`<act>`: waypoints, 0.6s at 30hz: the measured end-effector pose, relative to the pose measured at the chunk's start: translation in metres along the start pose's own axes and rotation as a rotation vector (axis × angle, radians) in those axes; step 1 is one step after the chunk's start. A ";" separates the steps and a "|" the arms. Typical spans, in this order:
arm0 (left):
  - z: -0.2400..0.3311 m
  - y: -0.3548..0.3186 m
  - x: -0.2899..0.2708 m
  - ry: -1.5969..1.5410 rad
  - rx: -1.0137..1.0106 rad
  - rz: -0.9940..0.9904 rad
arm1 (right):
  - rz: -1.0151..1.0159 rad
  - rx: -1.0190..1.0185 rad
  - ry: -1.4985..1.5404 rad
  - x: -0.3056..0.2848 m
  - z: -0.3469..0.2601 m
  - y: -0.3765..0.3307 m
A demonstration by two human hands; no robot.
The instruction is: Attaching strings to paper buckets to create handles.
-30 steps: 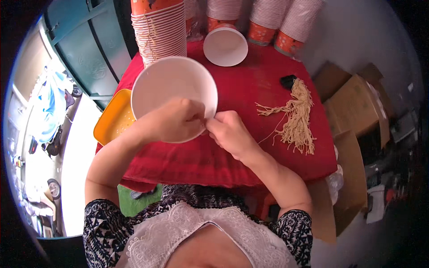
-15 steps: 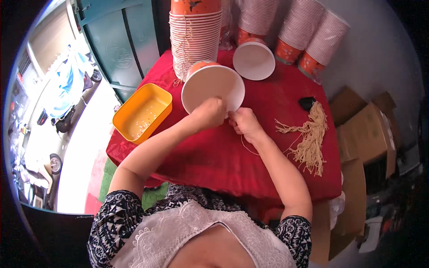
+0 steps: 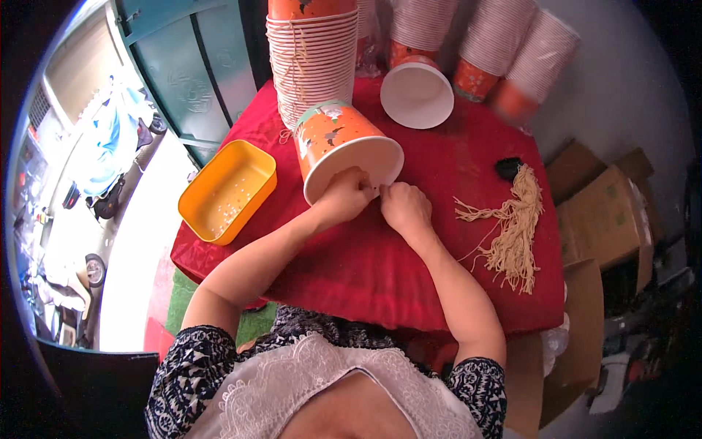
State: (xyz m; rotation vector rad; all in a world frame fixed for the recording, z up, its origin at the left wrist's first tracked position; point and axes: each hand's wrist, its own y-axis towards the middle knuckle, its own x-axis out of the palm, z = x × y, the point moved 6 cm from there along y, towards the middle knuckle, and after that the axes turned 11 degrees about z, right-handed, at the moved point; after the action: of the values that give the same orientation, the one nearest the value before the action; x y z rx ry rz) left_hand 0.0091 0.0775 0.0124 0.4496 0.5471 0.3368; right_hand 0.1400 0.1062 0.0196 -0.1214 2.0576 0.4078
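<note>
An orange paper bucket (image 3: 340, 140) with a white rim lies tilted on its side on the red tablecloth (image 3: 409, 256), its mouth facing me. My left hand (image 3: 344, 196) grips the lower rim of the bucket. Right beside it, my right hand (image 3: 404, 206) pinches at the same rim, fingers closed; what it pinches is too small to make out. A bundle of tan strings (image 3: 512, 230) lies to the right of my right hand, with one loose strand running toward it.
A yellow plastic tray (image 3: 228, 190) with small bits sits at the table's left edge. Tall stacks of paper buckets (image 3: 311, 58) stand at the back, one white bucket mouth (image 3: 417, 95) facing up. Cardboard boxes (image 3: 607, 212) stand to the right.
The bucket has turned from mouth-up to lying on its side, showing its orange wall. Both hands stayed at its rim. The view shifted, bringing the yellow tray fully into sight.
</note>
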 end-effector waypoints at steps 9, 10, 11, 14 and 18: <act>-0.020 -0.007 0.015 -0.433 -0.648 -0.074 | -0.026 -0.045 -0.080 0.011 0.003 0.002; -0.020 -0.006 0.015 -0.433 -0.653 -0.074 | -0.038 -0.037 -0.069 0.010 0.004 0.002; -0.016 -0.005 0.013 -0.435 -0.632 -0.088 | -0.050 -0.029 -0.057 0.010 0.004 0.002; -0.016 -0.004 0.015 -0.380 -0.602 -0.114 | -0.060 -0.081 -0.040 0.009 0.002 -0.001; -0.014 -0.001 0.018 -0.259 -0.518 -0.188 | -0.048 -0.121 -0.015 0.013 0.011 0.000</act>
State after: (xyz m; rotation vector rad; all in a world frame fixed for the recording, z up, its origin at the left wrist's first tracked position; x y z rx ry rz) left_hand 0.0154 0.0890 -0.0064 -0.0614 0.2309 0.2230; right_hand 0.1429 0.1112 0.0037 -0.2399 2.0113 0.5020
